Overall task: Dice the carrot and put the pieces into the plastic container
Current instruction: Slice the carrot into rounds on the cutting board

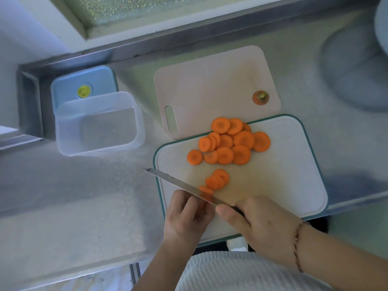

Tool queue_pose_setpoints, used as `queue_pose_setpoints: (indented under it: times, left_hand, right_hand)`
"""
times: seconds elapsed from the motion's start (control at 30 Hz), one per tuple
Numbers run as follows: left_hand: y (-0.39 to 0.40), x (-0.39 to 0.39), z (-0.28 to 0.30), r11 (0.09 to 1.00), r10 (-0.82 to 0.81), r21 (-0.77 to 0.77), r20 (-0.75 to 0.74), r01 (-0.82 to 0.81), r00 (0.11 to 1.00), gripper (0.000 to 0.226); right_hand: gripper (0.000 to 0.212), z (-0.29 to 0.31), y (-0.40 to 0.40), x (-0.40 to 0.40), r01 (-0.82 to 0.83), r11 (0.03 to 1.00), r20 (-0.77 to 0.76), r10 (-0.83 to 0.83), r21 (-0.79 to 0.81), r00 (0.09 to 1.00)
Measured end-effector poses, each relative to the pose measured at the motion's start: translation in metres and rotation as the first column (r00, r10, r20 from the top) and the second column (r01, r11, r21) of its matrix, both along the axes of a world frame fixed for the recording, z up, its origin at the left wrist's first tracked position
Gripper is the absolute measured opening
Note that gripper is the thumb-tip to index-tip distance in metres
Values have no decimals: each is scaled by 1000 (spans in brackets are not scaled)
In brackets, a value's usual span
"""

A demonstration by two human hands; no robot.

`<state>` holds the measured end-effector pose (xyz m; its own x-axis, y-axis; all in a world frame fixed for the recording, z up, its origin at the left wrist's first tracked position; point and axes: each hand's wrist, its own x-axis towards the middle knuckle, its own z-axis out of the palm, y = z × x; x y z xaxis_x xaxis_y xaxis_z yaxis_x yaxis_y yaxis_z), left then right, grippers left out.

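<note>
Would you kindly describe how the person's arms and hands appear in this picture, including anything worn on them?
Both hands are bare, with no gloves or rings visible. The right hand has a thin beaded bracelet around its wrist. The left hand wears nothing visible at the wrist. Both forearms are uncovered as far as the picture shows, with no sleeves in view. A white ribbed garment covers the torso below them.

bare counter between container and board; slice heap across board's far edge
</note>
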<state>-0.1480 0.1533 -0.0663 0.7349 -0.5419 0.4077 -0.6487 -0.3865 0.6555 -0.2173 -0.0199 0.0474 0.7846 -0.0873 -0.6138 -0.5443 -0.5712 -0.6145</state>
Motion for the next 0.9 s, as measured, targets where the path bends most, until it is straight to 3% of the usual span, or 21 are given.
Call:
queue_pose_setpoints:
  times: [0.17, 0.33, 0.4, 0.47, 0.57, 0.73, 0.9]
  left_hand:
    - [-2, 1, 0, 998, 28, -50, 31, -27, 999, 33]
    - [0, 1, -4, 999, 18, -39, 69, -15, 997, 30]
    - [1, 0, -2, 999, 21, -43, 47, -19, 999, 28]
    - [2, -1, -2, 999, 37, -23, 31, -37, 999, 10]
    - [2, -3, 1, 993, 113, -27, 26, -112, 993, 26]
    - [1, -1, 5, 995, 81, -69, 39, -78, 996, 17]
    - [1, -1, 3, 996, 56, -76, 39, -53, 998, 18]
  right_hand:
    - [78, -12, 7, 22, -13, 1000, -2, 13, -24, 1000]
    - [54, -29, 21, 53, -67, 996, 115, 73, -55, 991]
    - [58, -26, 21, 54, -68, 997, 134, 74, -48, 988]
    - [62, -18, 17, 46, -67, 997, 147, 71, -34, 986]
    - [69, -5, 12, 27, -69, 997, 149, 66, 17, 987]
    - [80, -4, 5, 4, -78, 995, 54, 81, -59, 995]
    - [80, -3, 7, 6, -66, 997, 10, 67, -35, 998]
